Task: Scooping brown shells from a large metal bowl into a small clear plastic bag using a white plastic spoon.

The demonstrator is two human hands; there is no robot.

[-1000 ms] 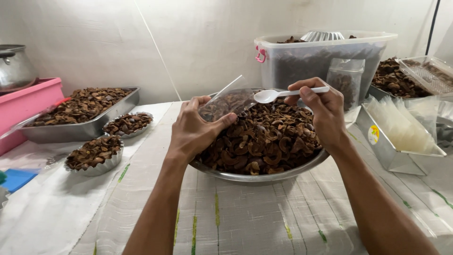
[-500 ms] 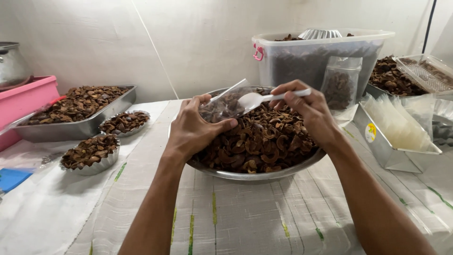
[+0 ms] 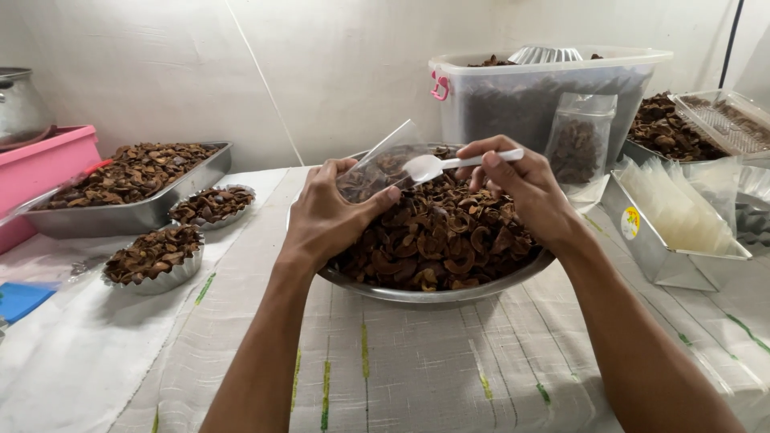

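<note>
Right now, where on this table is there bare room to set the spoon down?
The widest bare patch is the striped cloth in front of the metal bowl, between the forearms. Another lies on the white cloth near the two small foil trays. Behind and right it is crowded: plastic tub, filled pouch, tray of empty pouches.

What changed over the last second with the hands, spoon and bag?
The right hand brought the white spoon down and leftward, to the mouth of the clear bag held by the left hand. Both grips, the metal bowl of brown pieces and the trays stayed put.
</note>
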